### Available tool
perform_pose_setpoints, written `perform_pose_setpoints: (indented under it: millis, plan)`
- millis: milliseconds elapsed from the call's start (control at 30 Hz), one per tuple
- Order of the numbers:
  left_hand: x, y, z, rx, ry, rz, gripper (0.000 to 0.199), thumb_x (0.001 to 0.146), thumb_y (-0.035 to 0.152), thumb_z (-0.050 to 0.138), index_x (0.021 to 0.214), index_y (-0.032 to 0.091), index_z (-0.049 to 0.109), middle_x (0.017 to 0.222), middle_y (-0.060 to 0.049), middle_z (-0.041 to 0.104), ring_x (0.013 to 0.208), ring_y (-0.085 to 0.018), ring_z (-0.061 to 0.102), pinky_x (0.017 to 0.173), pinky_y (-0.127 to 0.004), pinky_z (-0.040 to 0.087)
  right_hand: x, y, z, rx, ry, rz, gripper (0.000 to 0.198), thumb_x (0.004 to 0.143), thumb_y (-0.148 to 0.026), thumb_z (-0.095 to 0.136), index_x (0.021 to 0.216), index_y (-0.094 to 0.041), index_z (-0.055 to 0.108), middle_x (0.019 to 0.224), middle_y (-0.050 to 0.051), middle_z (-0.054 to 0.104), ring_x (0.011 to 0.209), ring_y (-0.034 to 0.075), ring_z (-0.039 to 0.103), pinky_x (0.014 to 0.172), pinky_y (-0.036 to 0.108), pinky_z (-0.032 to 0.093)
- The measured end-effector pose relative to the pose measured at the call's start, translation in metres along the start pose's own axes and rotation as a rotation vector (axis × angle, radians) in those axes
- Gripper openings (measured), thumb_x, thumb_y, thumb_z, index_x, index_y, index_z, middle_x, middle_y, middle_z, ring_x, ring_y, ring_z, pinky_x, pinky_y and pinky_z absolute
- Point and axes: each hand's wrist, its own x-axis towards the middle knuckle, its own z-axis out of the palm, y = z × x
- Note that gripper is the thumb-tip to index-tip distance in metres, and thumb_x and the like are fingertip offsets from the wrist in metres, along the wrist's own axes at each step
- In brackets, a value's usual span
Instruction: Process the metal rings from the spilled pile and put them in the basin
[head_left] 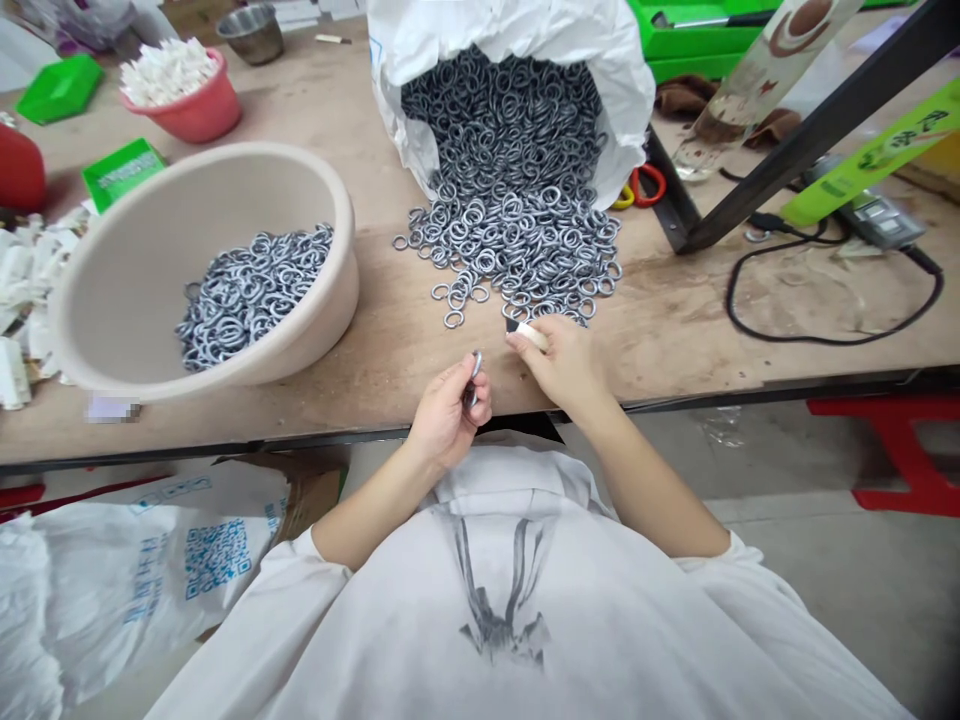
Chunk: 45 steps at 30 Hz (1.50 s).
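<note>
We hold a metal ring [477, 362] at the fingertips of our left hand [448, 412], by the near edge of the table [667, 335], probably so that its rim stands out where we can see and reach it. Another glint of metal shows lower among the curled fingers, though we cannot tell whether it belongs to the same ring or to a second one. That hand is nearly closed, thumb set against bent forefinger with only the metal between. Just to its right and slightly farther forward, our right hand [566, 365] is narrow too, thumb and fingers wrapped about a small tool [534, 336] with a pale body and a dark tip; we seem to grip it short for control over the end that pokes out leftward. Whether that tip touches the nearest loose rings [532, 255], we cannot tell. These spread directly ahead of both hands from the mouth of a white sack [397, 120] lying on its side, presumably laid that way so they slide within reach. Ahead and to the left of our left hand, a beige tub [225, 195] holds another heap of rings [247, 310], likely placed near for a short reach. Beyond it sits a pink bowl [199, 118] of white pieces; ahead-right of our right hand, a black frame [810, 132] slants upward.
</note>
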Motion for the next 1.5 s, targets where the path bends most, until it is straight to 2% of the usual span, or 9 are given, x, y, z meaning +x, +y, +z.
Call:
perform_pose_setpoints:
  millis: [133, 233, 333, 500, 667, 967, 1100, 1200, 1500]
  plan:
    - [0.003, 0.009, -0.007, 0.009, 0.0, 0.078, 0.024, 0.079, 0.028, 0.077, 0.094, 0.012, 0.068, 0.072, 0.001, 0.063, 0.047, -0.003, 0.048, 0.044, -0.014, 0.039, 0.01, -0.01, -0.002, -0.288, -0.182, -0.001, 0.022, 0.094, -0.034, 0.058, 0.104, -0.02, 0.072, 0.103, 0.014, 0.071, 0.081, 0.026, 0.063, 0.064, 0.033, 0.033]
    - [0.005, 0.015, -0.011, 0.0, 0.005, 0.107, 0.024, 0.078, 0.019, 0.073, 0.101, 0.014, 0.069, 0.075, 0.001, 0.066, 0.051, -0.005, 0.054, 0.044, -0.015, 0.043, 0.011, -0.014, -0.003, -0.268, -0.192, 0.014, 0.018, 0.094, -0.025, 0.056, 0.101, -0.018, 0.071, 0.103, 0.015, 0.071, 0.08, 0.026, 0.063, 0.064, 0.034, 0.033]
    - [0.006, 0.018, -0.013, -0.009, 0.023, 0.052, 0.013, 0.082, 0.024, 0.066, 0.089, 0.013, 0.067, 0.078, -0.002, 0.066, 0.056, -0.009, 0.059, 0.043, -0.018, 0.047, 0.009, -0.015, -0.006, 0.141, -0.146, 0.01, 0.021, 0.096, -0.035, 0.055, 0.087, -0.019, 0.066, 0.086, 0.008, 0.067, 0.076, 0.022, 0.06, 0.066, 0.033, 0.038]
    - [0.004, 0.015, -0.004, 0.052, -0.117, -0.176, 0.033, 0.09, 0.046, 0.059, 0.085, 0.014, 0.064, 0.077, -0.005, 0.064, 0.054, -0.011, 0.058, 0.036, -0.018, 0.04, -0.005, -0.026, -0.011, 1.073, -0.319, 0.102, 0.049, 0.083, -0.071, 0.064, 0.077, -0.023, 0.054, 0.062, -0.004, 0.053, 0.053, 0.012, 0.051, 0.05, 0.026, 0.042]
    - [-0.002, 0.009, 0.003, 0.082, -0.304, -0.277, 0.043, 0.082, 0.055, 0.073, 0.08, 0.015, 0.057, 0.066, 0.004, 0.05, 0.042, -0.003, 0.038, 0.034, -0.012, 0.023, -0.017, -0.034, -0.004, 1.271, -0.437, 0.284, 0.05, 0.074, -0.068, 0.075, 0.084, -0.024, 0.054, 0.057, -0.008, 0.055, 0.042, 0.01, 0.054, 0.038, 0.021, 0.044]
    - [-0.004, -0.003, 0.006, 0.137, -0.145, -0.027, 0.046, 0.074, 0.052, 0.079, 0.071, 0.017, 0.049, 0.057, 0.006, 0.046, 0.041, -0.003, 0.035, 0.038, -0.014, 0.021, -0.022, -0.036, -0.01, 1.055, -0.282, 0.114, 0.047, 0.074, -0.063, 0.078, 0.092, -0.022, 0.061, 0.07, -0.003, 0.063, 0.055, 0.013, 0.06, 0.054, 0.027, 0.05]
    - [-0.001, -0.003, 0.004, 0.081, -0.074, 0.046, 0.047, 0.076, 0.051, 0.078, 0.068, 0.017, 0.047, 0.055, 0.006, 0.046, 0.041, -0.002, 0.035, 0.039, -0.015, 0.023, -0.028, -0.032, -0.015, 0.596, -0.04, -0.187, 0.037, 0.094, -0.056, 0.057, 0.083, -0.021, 0.063, 0.076, 0.002, 0.066, 0.072, 0.016, 0.06, 0.066, 0.029, 0.043]
    - [0.0, -0.004, 0.003, 0.069, -0.032, 0.082, 0.047, 0.076, 0.052, 0.078, 0.067, 0.017, 0.047, 0.052, 0.006, 0.044, 0.04, -0.003, 0.035, 0.04, -0.017, 0.024, -0.035, -0.029, -0.016, 0.296, -0.001, -0.337, 0.041, 0.096, -0.052, 0.055, 0.07, -0.021, 0.059, 0.067, 0.001, 0.057, 0.065, 0.015, 0.051, 0.061, 0.03, 0.035]
    - [-0.002, -0.007, 0.007, 0.079, -0.029, 0.06, 0.044, 0.073, 0.044, 0.08, 0.067, 0.017, 0.047, 0.053, 0.007, 0.044, 0.04, -0.002, 0.032, 0.039, -0.015, 0.022, -0.039, -0.025, -0.005, 0.338, -0.044, -0.297, 0.042, 0.097, -0.05, 0.054, 0.065, -0.022, 0.051, 0.061, -0.001, 0.049, 0.059, 0.013, 0.045, 0.058, 0.029, 0.03]
